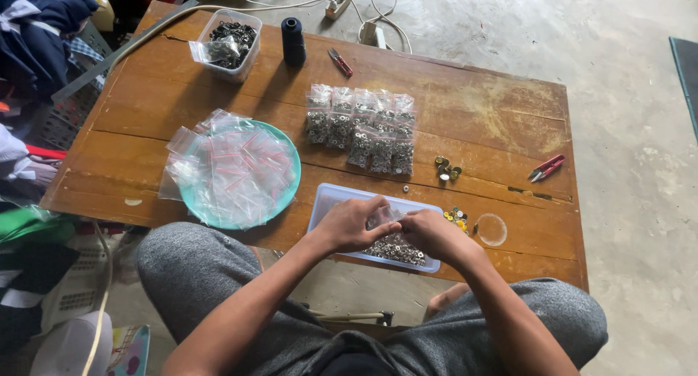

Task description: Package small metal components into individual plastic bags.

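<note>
Both hands meet over the shallow clear plastic tray (326, 201) at the near edge of the worn wooden table (480, 107). The left hand (350, 225) and right hand (435, 234) pinch a small clear zip bag (384, 217) between them, fingers closed on its rim; what the bag contains cannot be made out. Judged light, limp and slick, it is best held at the mouth. The small silver metal rings (398, 253) heaped in the tray beneath look hard, loose and prone to scatter. The tray sits close to the table's near edge. Open room lies to the right, past a few brass-coloured pieces (447, 169); to the left a round teal plate (289, 190) piled with empty bags crowds in, and filled bags (362, 127) lie in rows beyond.
</note>
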